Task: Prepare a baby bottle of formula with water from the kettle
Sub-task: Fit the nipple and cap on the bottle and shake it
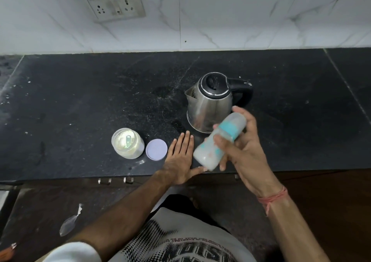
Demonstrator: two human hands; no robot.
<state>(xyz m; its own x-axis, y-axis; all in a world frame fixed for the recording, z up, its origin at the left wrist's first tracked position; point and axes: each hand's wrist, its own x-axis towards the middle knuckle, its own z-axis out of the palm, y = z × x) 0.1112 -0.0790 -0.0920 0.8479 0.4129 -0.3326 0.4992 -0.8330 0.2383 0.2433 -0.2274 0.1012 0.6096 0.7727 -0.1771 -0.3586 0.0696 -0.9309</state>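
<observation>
Right hand point(244, 151) near edge, fingers point(219, 141) clamped around tilted baby bottle point(219, 141) of milky liquid, blurred, above dark surface point(80, 105). Left hand point(180, 157) flat on surface, fingers together, empty. Left: round lid point(156, 149) beside open formula jar point(127, 145). Farther: steel kettle point(210, 103), behind bottle.

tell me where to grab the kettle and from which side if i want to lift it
Take the kettle by its black loop handle, which sticks out on the right side, opposite the spout that points left. Come in from the right with the grip wrapped around the handle's vertical part. The right hand is nearest but holds the baby bottle; the left hand lies flat on the counter.
</observation>
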